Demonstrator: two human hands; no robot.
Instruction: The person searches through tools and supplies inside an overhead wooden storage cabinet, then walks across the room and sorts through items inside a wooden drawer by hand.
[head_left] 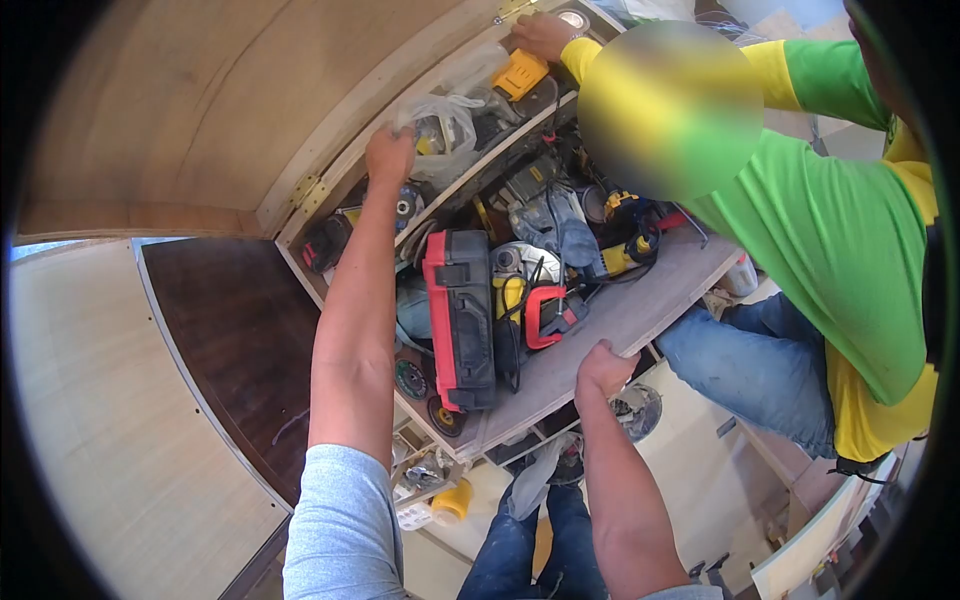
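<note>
Head: L hand (388, 157) nr bag (456, 120)

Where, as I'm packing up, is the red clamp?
In the head view, the red clamp is mid-frame in the wooden box, right of the large case.

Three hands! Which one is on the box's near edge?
The camera wearer's right hand, on the box's near edge. The left hand is up by the plastic bag; the co-worker's hand is at the far side.
</note>
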